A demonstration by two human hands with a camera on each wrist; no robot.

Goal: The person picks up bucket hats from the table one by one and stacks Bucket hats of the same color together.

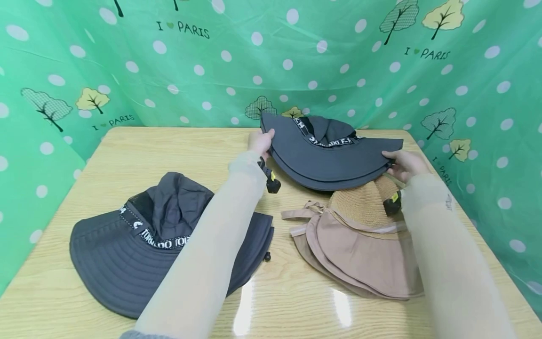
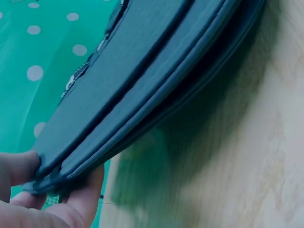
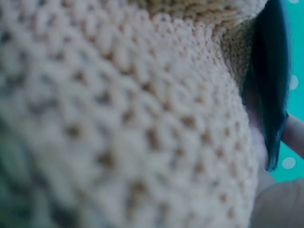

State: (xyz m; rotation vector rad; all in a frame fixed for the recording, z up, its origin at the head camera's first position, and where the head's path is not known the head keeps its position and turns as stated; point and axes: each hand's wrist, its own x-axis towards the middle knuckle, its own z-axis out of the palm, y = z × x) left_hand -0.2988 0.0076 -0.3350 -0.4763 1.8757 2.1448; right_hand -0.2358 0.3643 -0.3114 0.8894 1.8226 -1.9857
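Toward the back of the table, both hands hold a dark grey sun hat (image 1: 326,162) by opposite ends of its layered brim. My left hand (image 1: 260,142) pinches the left end, thumb on top and fingers beneath, as the left wrist view shows with the brim (image 2: 137,85). At the other end, my right hand (image 1: 407,165) grips the brim with the thumb above. A tan hat with a knitted crown (image 1: 364,200) and pinkish-beige fabric brim lies just in front; its knit (image 3: 142,104) fills most of the right wrist view, with the dark brim (image 3: 273,85) behind.
Another dark grey hat (image 1: 123,254) with a lettered band lies at the front left, partly behind the left sleeve (image 1: 211,249). A small black toggle (image 1: 267,256) sits by its brim. A green dotted cloth (image 1: 254,61) hangs behind the wooden table (image 1: 118,160).
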